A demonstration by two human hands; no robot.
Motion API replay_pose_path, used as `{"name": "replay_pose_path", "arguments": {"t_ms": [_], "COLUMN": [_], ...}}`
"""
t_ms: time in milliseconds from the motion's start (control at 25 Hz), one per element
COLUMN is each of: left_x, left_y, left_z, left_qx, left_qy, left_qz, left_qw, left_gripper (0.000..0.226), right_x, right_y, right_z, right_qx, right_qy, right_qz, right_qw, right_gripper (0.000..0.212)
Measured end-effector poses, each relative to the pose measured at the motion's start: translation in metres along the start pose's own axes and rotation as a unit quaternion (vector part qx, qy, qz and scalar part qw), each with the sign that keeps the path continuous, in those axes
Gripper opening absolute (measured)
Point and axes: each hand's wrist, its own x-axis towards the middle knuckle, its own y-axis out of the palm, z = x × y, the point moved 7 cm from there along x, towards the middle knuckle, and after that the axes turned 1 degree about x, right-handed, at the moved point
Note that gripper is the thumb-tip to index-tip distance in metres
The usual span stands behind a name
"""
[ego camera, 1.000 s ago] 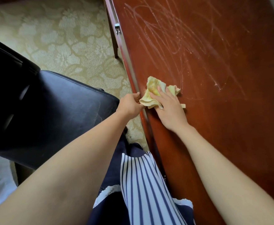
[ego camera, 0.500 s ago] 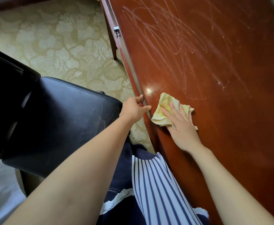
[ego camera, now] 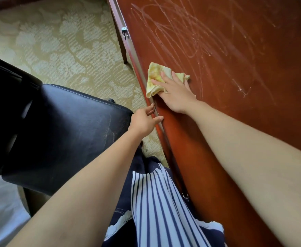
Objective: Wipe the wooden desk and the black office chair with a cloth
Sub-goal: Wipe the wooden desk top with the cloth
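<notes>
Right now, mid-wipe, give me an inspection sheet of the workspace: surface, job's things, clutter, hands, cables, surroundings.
Surface: wooden desk, reddish and glossy, with pale scribbled streaks beyond the cloth.
Job's things: yellow cloth crumpled by the desk's chair-side edge; black office chair beside the desk, carpet showing between them.
Clutter: nothing seen.
Hands: right hand presses flat on the cloth; left hand at the desk edge, fingers relaxed, holding nothing.
Cables: nothing seen.
Surroundings: patterned beige carpet; desk leg.
</notes>
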Motion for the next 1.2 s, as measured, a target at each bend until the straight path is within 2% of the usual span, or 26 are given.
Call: {"name": "replay_pose_path", "arguments": {"t_ms": [80, 200, 400, 480, 600, 680, 760, 840, 1080, 1200], "left_x": [0.0, -0.004, -0.018, -0.021, -0.014, -0.006, 0.0, 0.002, 0.0, -0.002], "left_y": [0.001, 0.005, 0.021, 0.038, 0.055, 0.056, 0.053, 0.05, 0.048, 0.048], "left_z": [0.002, 0.001, -0.011, -0.021, -0.03, -0.033, -0.033, -0.03, -0.039, -0.041], "left_qx": [-0.009, -0.049, -0.133, -0.169, -0.199, -0.231, -0.252, -0.241, -0.137, -0.119], "left_qy": [-0.003, -0.01, -0.015, -0.022, -0.108, -0.154, -0.173, -0.186, -0.208, -0.208], "left_qz": [0.001, -0.007, -0.055, -0.021, 0.042, 0.062, 0.061, 0.039, -0.038, -0.043], "left_qw": [1.0, 0.999, 0.989, 0.985, 0.973, 0.959, 0.95, 0.952, 0.968, 0.97], "left_gripper": [0.067, 0.066, 0.065, 0.076, 0.109, 0.115, 0.11, 0.102, 0.09, 0.089], "right_x": [-0.016, -0.045, -0.104, -0.13, -0.158, -0.158, -0.143, -0.121, -0.092, -0.098], "right_y": [0.002, 0.006, 0.013, 0.012, 0.005, 0.001, -0.003, -0.003, 0.022, 0.024], "right_z": [-0.005, -0.031, -0.102, -0.137, -0.184, -0.198, -0.191, -0.166, -0.066, -0.038], "right_qx": [0.033, 0.006, 0.022, 0.032, 0.073, 0.095, 0.088, 0.054, -0.009, -0.007], "right_qy": [0.018, 0.05, 0.162, 0.231, 0.343, 0.398, 0.429, 0.406, 0.189, 0.08], "right_qz": [-0.053, -0.104, -0.159, -0.18, -0.207, -0.216, -0.212, -0.202, -0.173, -0.142], "right_qw": [0.998, 0.993, 0.974, 0.956, 0.914, 0.886, 0.874, 0.89, 0.967, 0.987], "right_gripper": [0.043, 0.044, 0.049, 0.05, 0.05, 0.05, 0.05, 0.051, 0.057, 0.048]}}
